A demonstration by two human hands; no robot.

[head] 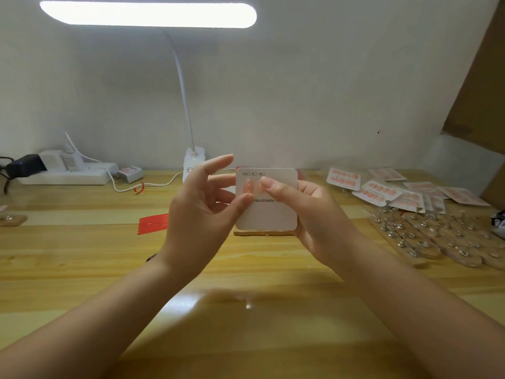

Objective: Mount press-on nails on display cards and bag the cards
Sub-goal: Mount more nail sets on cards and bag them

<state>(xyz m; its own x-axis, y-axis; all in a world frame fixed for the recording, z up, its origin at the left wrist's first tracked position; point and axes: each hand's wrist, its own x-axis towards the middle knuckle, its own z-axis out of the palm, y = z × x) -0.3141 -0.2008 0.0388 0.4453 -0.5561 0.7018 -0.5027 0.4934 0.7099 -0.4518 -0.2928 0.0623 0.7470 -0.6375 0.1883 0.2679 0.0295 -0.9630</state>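
Open wooden table (82,269) is lying before and left of the hands; red strips (153,224) are sitting just left, finished cards (382,191) and metal-studded nail stands (426,236) are crowding the right, a lamp base (193,162) and power strip (65,173) are lining the back wall

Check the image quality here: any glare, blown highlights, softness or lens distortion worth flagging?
Head view: the desk lamp bar is blown out to pure white; its reflection makes a glare patch on the table near the forearms; the card print is only partly legible; bagged cards at right look soft; wide-angle stretch enlarges the forearms at the bottom corners.
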